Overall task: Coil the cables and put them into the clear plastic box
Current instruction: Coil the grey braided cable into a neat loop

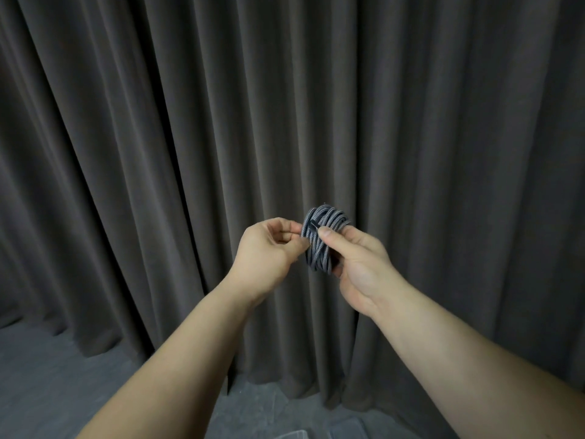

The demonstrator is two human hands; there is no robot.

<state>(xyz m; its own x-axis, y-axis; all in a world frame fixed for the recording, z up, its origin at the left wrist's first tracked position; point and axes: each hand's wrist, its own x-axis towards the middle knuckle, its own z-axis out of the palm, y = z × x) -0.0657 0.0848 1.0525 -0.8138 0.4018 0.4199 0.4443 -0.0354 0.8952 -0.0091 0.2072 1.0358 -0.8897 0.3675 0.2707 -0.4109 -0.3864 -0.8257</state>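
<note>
A grey braided cable (319, 245) is wound into a tight coil held up in front of me at chest height. My right hand (357, 267) grips the coil, fingers wrapped through and behind it and the thumb pressing a dark plug end against the front. My left hand (269, 248) is at the coil's left edge with its fingers curled, pinching the cable there. At the bottom edge of the view, parts of a clear plastic box (345, 427) and a clear piece (291, 435) beside it show on the floor.
A dark pleated curtain (190, 137) fills the background close behind my hands. Grey carpeted floor (63, 375) lies below, at the left and bottom of the view.
</note>
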